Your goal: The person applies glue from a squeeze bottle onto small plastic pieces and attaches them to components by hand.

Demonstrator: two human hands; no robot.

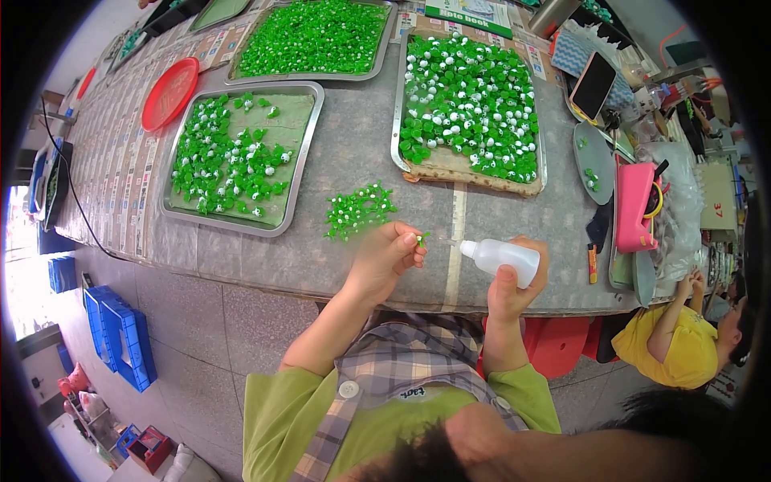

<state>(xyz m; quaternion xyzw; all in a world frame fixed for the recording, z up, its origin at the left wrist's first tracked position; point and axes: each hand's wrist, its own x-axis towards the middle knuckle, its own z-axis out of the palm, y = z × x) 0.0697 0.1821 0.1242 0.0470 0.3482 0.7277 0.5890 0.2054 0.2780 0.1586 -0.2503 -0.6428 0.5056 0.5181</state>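
Note:
My left hand (385,259) pinches a small green leaf-shaped piece (423,239) between thumb and fingertips, above the near part of the table. In my right hand (518,291) is a translucent white squeeze bottle (499,257), tilted sideways. Its thin nozzle points left at the green piece; whether the tip touches it I cannot tell. Just beyond my left hand lies a loose pile of small green pieces with white centres (359,210). A metal tray (303,153) to the left holds green pieces with white balls. Another tray (397,120), farther right, is densely filled with similar ones.
A third tray (309,79) of small green pieces stands at the back. Left of it lies a red plate (170,95). On the right are a phone (593,87), a grey plate (590,157), a pink container (634,207) and an orange tube (593,263). A person in yellow (679,345) sits nearby.

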